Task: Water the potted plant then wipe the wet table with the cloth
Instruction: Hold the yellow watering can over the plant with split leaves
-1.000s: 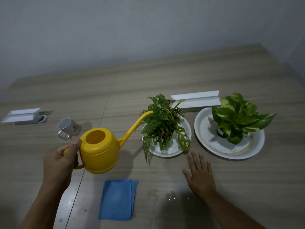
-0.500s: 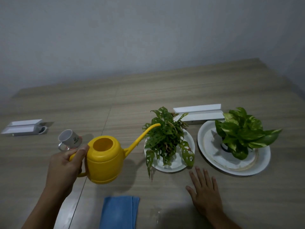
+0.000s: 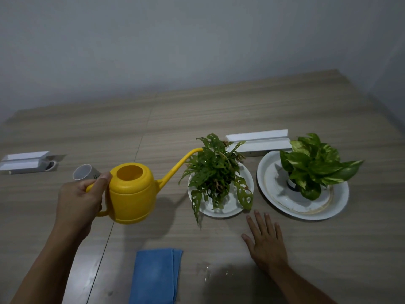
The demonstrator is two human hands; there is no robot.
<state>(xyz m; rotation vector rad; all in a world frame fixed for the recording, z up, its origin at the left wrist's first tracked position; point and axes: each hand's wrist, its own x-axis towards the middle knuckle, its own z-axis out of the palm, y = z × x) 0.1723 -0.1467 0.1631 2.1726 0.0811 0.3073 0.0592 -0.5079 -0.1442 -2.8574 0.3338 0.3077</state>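
My left hand (image 3: 80, 201) grips the handle of a yellow watering can (image 3: 133, 193) held above the table. Its long spout reaches right, and the tip touches the top leaves of a small holey-leaved plant (image 3: 215, 172) standing on a white saucer (image 3: 228, 210). My right hand (image 3: 266, 242) lies flat on the wooden table (image 3: 197, 119), fingers spread, just in front of that saucer. A folded blue cloth (image 3: 155, 276) lies at the near edge between my arms. Small water drops (image 3: 208, 274) glisten on the table right of the cloth.
A second, broad-leaved plant (image 3: 315, 165) sits on a larger white plate (image 3: 335, 202) at the right. A white box (image 3: 260, 142) lies behind the plants, another white box (image 3: 22, 162) at the far left. A white mug (image 3: 84, 172) stands behind my left hand.
The view has tilted upward, so everything sits lower in frame. The can's spout tip has risen slightly over the small plant's leaves. My right hand has stayed flat on the table.
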